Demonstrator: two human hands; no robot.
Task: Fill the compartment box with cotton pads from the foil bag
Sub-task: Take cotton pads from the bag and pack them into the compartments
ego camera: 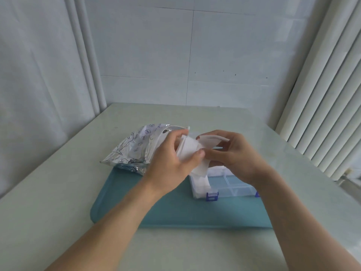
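A silver foil bag (131, 151) with blue print lies at the back left corner of the teal mat (172, 210). The clear compartment box (232, 185) with blue latches stands on the mat to the right. White pads fill its left compartments. Above the box my left hand (172, 163) grips a small stack of white cotton pads (188, 151). My right hand (232, 153) pinches a single pad (212, 140) off that stack. Both hands hide the back part of the box.
The mat lies on a pale table (64, 192) set against a white wall. White vertical blinds (322, 114) hang at the right, a white curtain at the left.
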